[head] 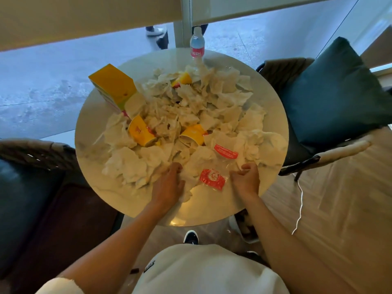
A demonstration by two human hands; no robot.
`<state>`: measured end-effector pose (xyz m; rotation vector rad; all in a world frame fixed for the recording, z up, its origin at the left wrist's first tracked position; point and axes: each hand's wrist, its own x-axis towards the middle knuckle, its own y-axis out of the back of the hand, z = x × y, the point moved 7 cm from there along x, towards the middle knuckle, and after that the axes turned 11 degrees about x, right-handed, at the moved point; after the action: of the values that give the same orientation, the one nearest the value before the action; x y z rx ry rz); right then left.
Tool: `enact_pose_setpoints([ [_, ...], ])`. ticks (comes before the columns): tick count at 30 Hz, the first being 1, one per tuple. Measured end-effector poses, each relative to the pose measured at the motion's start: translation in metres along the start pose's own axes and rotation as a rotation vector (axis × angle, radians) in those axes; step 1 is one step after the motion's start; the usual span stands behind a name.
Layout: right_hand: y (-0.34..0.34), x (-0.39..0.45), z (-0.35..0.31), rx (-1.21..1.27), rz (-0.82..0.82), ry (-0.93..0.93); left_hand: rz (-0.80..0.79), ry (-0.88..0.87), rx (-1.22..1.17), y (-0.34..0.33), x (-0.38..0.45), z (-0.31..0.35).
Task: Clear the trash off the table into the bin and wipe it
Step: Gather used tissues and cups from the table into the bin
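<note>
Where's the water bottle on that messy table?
In the head view, the water bottle stands upright at the far edge of the round table, just right of center, behind the heap of crumpled napkins.

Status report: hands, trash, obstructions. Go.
Left hand gripping crumpled napkins; right hand pinching clear wrapper. Table buried. Water bottle upright at far edge.

We see crumpled white tissues (191, 115) heaped across the round table (89, 132). Among them lie yellow paper cups (141, 133) tipped over. A clear wrapper with a red label (212, 179) rests near the table's near edge.
</note>
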<state>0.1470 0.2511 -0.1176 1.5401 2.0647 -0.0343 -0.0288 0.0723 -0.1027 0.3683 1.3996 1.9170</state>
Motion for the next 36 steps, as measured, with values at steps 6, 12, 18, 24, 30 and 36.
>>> enact_pose_setpoints([
  [6, -0.007, -0.005, 0.003, -0.017, -0.079, 0.023, 0.141, 0.038, -0.184, 0.017, -0.004, -0.005],
  [12, -0.018, -0.003, -0.004, -0.057, -0.088, 0.063, 0.226, 0.121, -0.474, 0.046, -0.024, 0.001],
  [18, -0.021, -0.005, -0.017, 0.043, -0.116, 0.120, 0.235, 0.262, -0.735, 0.068, -0.040, 0.010],
  [24, 0.011, -0.012, -0.031, 0.277, -0.233, 0.100, 0.187, 0.281, -0.888, 0.072, -0.058, 0.034],
  [30, 0.082, 0.003, -0.018, 0.366, -0.268, 0.035, 0.164, 0.304, -1.015, 0.053, -0.073, 0.078],
  [36, 0.196, 0.043, 0.030, 0.227, -0.158, 0.035, 0.058, 0.332, -0.998, 0.000, -0.098, 0.152],
])
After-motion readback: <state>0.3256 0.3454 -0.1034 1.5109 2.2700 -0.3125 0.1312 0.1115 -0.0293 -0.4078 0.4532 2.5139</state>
